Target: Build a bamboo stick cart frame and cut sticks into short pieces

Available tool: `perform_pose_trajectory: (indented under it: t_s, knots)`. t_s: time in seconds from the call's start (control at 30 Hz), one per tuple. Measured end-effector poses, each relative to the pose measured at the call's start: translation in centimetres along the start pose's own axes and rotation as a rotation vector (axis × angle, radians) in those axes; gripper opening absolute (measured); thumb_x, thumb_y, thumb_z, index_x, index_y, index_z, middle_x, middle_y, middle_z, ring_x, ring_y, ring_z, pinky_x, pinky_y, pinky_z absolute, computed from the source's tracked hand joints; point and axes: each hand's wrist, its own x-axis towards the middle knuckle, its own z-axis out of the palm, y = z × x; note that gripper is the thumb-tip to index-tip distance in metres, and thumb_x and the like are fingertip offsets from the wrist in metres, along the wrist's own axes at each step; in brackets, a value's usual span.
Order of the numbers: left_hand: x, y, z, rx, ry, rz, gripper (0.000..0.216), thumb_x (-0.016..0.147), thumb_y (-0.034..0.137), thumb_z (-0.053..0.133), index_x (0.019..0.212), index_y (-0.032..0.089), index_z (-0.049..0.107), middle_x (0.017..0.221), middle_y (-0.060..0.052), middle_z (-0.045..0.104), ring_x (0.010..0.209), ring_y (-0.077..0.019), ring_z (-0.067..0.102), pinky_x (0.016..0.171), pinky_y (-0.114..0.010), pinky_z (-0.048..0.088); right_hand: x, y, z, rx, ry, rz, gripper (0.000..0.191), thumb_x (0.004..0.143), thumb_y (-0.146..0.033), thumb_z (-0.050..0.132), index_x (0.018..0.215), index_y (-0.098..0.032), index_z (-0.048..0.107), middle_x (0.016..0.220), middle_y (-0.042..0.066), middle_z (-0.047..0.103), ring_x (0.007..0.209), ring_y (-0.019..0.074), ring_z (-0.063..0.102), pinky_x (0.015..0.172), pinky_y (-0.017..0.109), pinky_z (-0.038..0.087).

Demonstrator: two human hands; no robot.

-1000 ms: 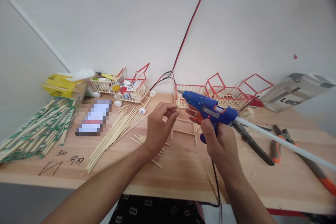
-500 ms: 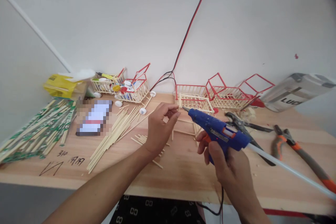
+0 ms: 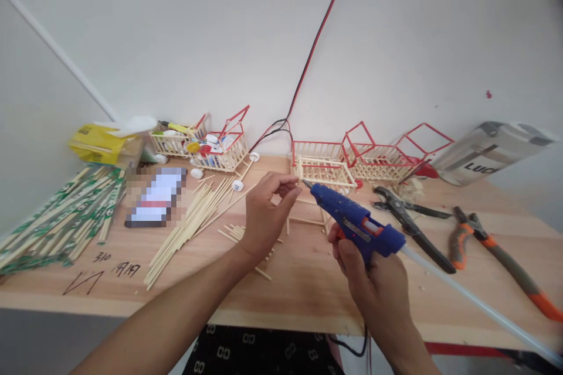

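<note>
My right hand (image 3: 378, 281) is wrapped round a blue hot glue gun (image 3: 352, 217), fingers at its orange trigger. A long clear glue stick (image 3: 475, 299) runs out of the gun's back. The nozzle points up and left, close to the fingertips of my left hand (image 3: 270, 211). Those fingers are pinched together; what they hold, if anything, is too small to make out. Just behind the fingertips and nozzle stands a small basket frame of pale wooden sticks (image 3: 328, 171). A flat stick frame (image 3: 308, 221) lies on the table between my hands, partly hidden by the gun.
Loose wooden sticks (image 3: 189, 234), a phone (image 3: 156, 196) and wrapped chopsticks (image 3: 65, 217) lie on the left. Miniature stick carts (image 3: 224, 152) stand along the wall. At right are black-handled pliers (image 3: 413, 228), orange-handled pliers (image 3: 505, 263) and a clear bag (image 3: 492, 152).
The glue gun's back end has dipped and come slightly left, so the gun tilts more steeply. Its nozzle stays by my left fingertips. My left hand has barely moved.
</note>
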Motion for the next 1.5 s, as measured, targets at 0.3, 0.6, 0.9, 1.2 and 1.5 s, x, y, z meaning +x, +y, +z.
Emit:
perform_pose_trajectory:
  t_s: [0.3,0.6,0.9,1.2,1.5]
  knots:
    - [-0.06,0.04,-0.09,-0.002,0.003,-0.009,0.009,0.081,0.015,0.066,0.089,0.017,0.066,0.081,-0.001,0.066,0.074,-0.0112,0.062,0.070,-0.024,0.050,0.42,-0.06,0.16,-0.155,0.033,-0.061,0.046,0.093,-0.050,0.035,0.088,-0.014,0.064,0.055,0.002,0.056,0.046,0.0153,0.053,0.046,0.026,0.041]
    - [0.00,0.09,-0.10,0.013,0.005,0.002,0.009,0.080,0.014,0.066,0.088,0.018,0.065,0.081,0.000,0.065,0.074,-0.0112,0.061,0.069,-0.024,0.050,0.48,0.04,0.24,-0.332,0.141,-0.202,0.053,0.095,-0.049,0.032,0.079,-0.013,0.066,0.055,0.006,0.061,0.046,0.0183,0.059,0.049,0.028,0.045]
    - [-0.05,0.01,-0.04,0.008,0.005,-0.004,0.009,0.081,0.014,0.065,0.088,0.018,0.065,0.081,0.000,0.065,0.074,-0.0109,0.061,0.070,-0.024,0.050,0.47,0.46,0.47,-0.330,0.152,-0.220,0.043,0.095,-0.047,0.037,0.092,-0.012,0.062,0.074,0.011,0.070,0.065,0.0211,0.067,0.055,0.028,0.048]
    - [-0.11,-0.12,-0.02,0.000,0.001,-0.012,0.008,0.081,0.016,0.064,0.089,0.019,0.065,0.082,-0.001,0.065,0.075,-0.0118,0.062,0.071,-0.025,0.050,0.16,0.60,0.57,-0.310,0.124,-0.155,0.041,0.093,-0.049,0.038,0.096,-0.016,0.061,0.077,0.010,0.070,0.068,0.0225,0.067,0.058,0.029,0.048]
    - [-0.08,-0.09,-0.06,-0.002,-0.001,-0.015,0.007,0.081,0.015,0.064,0.088,0.018,0.065,0.082,-0.001,0.065,0.075,-0.0116,0.061,0.071,-0.025,0.050,0.10,0.75,0.69,-0.306,0.125,-0.150,0.041,0.093,-0.049,0.038,0.096,-0.015,0.061,0.075,0.009,0.069,0.067,0.0214,0.065,0.057,0.029,0.047]
